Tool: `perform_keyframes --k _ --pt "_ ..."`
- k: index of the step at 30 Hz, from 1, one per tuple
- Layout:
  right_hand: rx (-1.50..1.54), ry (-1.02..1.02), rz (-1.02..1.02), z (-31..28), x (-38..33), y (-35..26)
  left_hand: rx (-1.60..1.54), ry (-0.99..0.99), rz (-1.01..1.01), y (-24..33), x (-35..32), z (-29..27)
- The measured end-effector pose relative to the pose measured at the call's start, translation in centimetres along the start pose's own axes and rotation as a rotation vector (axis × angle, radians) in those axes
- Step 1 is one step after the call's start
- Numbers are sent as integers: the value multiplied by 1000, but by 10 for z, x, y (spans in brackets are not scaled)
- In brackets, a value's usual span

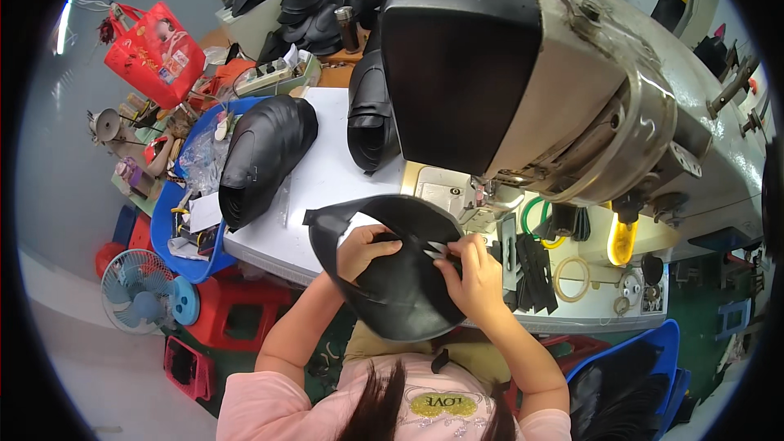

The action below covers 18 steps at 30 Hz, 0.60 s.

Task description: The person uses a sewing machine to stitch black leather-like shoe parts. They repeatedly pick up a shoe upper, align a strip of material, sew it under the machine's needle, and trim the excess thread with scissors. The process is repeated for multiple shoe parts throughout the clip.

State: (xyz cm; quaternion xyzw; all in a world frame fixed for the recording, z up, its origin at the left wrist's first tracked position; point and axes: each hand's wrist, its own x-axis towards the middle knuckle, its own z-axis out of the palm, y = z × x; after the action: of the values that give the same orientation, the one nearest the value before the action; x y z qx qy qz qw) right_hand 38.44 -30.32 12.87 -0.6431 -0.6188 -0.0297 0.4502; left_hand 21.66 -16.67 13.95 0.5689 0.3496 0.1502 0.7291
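A curved black leather-like piece (404, 302) is held up over my lap, just in front of the sewing machine (523, 73). My left hand (362, 253) grips its left part, the thumb lying over the inner face and the other fingers partly hidden by the material. On the other side, my right hand (475, 278) is closed in a pinch around a small silvery two-pointed tool (435, 250), seemingly thread snips. The tool's tips lie against the inside of the black piece. The machine's needle area is just beyond the piece, and no material is seen under it.
Nested stacks of black pieces (265, 159) stand on the white table (322, 131). Left of it is a blue bin (196, 268) of wrappings and odds and ends, with a fan (139, 290) and red stool (233, 310) below. Black strips (535, 273) lie right of the needle area.
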Motion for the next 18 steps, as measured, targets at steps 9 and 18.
perform_keyframes --k 9,18 --pt "-113 91 -117 22 11 5 109 92 270 -32 7 0" --pt "29 143 88 -4 -22 30 1161 537 1268 78 64 -63"
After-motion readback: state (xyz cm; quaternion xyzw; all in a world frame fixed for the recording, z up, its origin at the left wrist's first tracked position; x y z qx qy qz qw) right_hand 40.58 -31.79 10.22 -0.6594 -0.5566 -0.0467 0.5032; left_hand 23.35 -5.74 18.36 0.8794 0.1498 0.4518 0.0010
